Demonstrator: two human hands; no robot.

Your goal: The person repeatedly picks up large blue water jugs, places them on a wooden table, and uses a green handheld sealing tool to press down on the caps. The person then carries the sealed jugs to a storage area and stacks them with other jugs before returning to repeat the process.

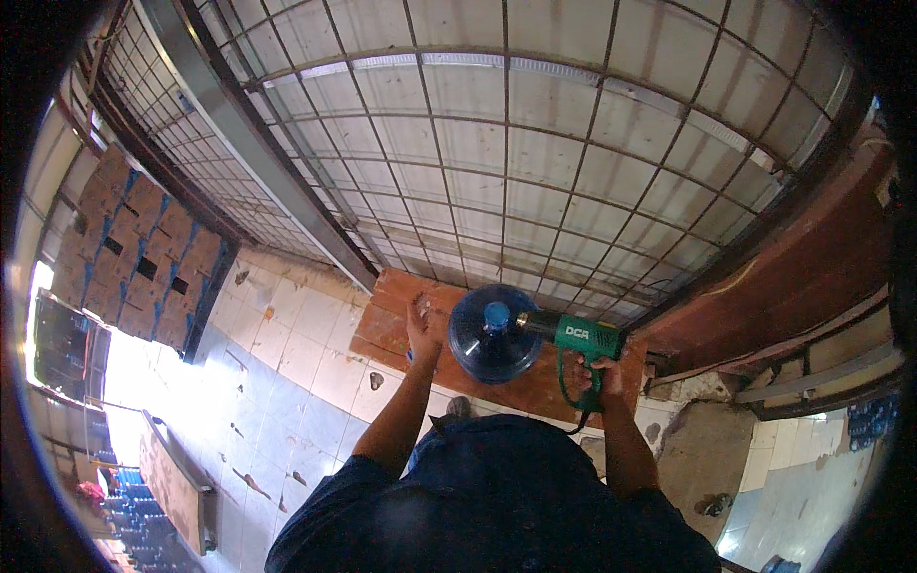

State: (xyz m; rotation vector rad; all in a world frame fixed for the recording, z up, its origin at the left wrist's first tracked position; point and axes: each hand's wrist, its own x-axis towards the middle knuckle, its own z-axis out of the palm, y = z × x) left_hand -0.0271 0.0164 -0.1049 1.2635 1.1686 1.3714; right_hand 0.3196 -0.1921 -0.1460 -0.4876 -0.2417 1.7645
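A large clear blue water jug [489, 358] stands upright on a reddish-brown wooden bench [384, 320], its blue cap [496, 316] facing up. My right hand [600, 375] is wrapped round the handle of a green heat gun [585, 334]. The gun's metal nozzle points left at the cap and sits close beside it. A green cord hangs in a loop under the gun. To the left of the jug, my left hand [426, 329] is raised over the bench, apart from the jug. Its fingers look spread and slightly curled, with nothing clearly visible in them.
A wire-mesh wall [535, 172] rises right behind the bench, with a metal post [258, 134] at its left. Stacked brown cartons [134, 248] stand at far left. Several blue jugs [134, 516] are at lower left, near a tilted board [172, 477]. The tiled floor [296, 382] is stained.
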